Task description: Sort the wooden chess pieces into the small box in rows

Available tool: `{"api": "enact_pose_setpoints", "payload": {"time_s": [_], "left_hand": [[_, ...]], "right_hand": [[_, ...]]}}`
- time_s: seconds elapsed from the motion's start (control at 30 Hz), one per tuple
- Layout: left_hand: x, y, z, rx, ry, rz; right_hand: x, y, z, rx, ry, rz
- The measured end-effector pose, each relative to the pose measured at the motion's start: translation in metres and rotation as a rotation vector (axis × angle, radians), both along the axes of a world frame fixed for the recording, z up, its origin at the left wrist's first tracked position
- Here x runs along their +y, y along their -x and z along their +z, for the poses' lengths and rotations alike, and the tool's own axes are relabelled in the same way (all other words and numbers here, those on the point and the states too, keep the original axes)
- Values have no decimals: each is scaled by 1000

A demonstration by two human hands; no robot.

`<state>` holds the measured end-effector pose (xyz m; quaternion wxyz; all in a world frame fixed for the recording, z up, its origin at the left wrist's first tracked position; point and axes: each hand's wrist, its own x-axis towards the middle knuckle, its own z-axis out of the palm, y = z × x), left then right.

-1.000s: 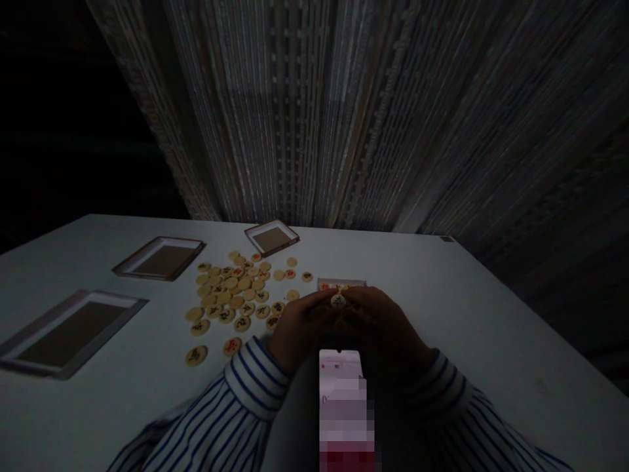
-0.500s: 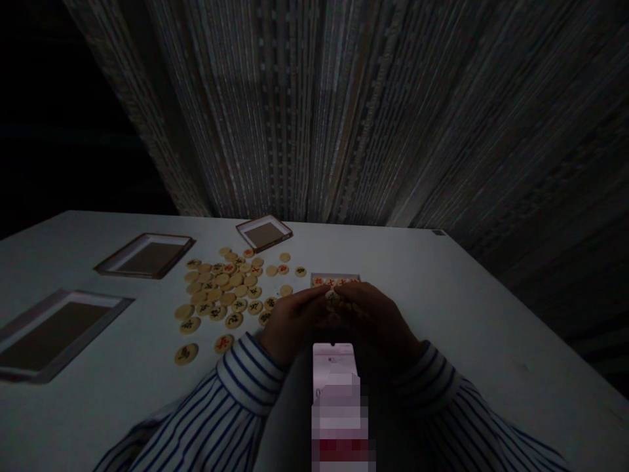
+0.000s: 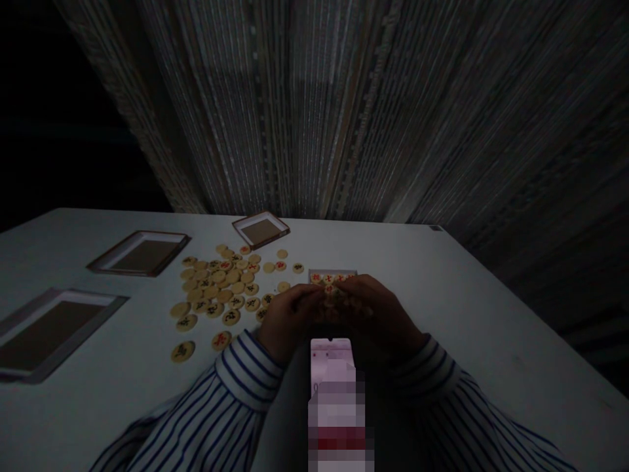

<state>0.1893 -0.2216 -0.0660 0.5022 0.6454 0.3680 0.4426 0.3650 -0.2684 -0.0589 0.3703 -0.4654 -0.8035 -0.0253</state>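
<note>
A small box (image 3: 333,271) at the centre holds round wooden pieces with red characters along its far row. My left hand (image 3: 289,319) is at the box's left side, fingers bent inward over the pieces. From the right, my right hand (image 3: 381,313) reaches over the box, its fingertips close to those of my left hand. Between the fingertips a piece with a red character (image 3: 329,288) shows. Dim light and the hands themselves hide the fingers' undersides and the near part of the box, so any grip is unclear.
Many loose round pieces (image 3: 223,278) lie on the white table (image 3: 472,314) to the left. Open box lids or trays stand at the back (image 3: 261,229), the left (image 3: 139,254) and the far left (image 3: 54,334). A lit phone (image 3: 331,360) lies below my hands.
Between my fingertips a piece with a red character now shows where one with a dark character was. My fingers have shifted slightly, and the whole view has moved a little.
</note>
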Motion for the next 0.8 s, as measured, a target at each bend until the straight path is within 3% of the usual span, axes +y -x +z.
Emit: {"api": "enact_pose_setpoints", "payload": {"time_s": [0.2, 0.5, 0.8], "left_hand": [[4, 6, -8, 166, -154, 96], [5, 8, -9, 304, -209, 163], [6, 9, -8, 294, -243, 184]], "right_hand": [[-1, -16, 3, 42, 36, -21], [-2, -28, 2, -101, 157, -61], [1, -24, 3, -180, 262, -31]]}}
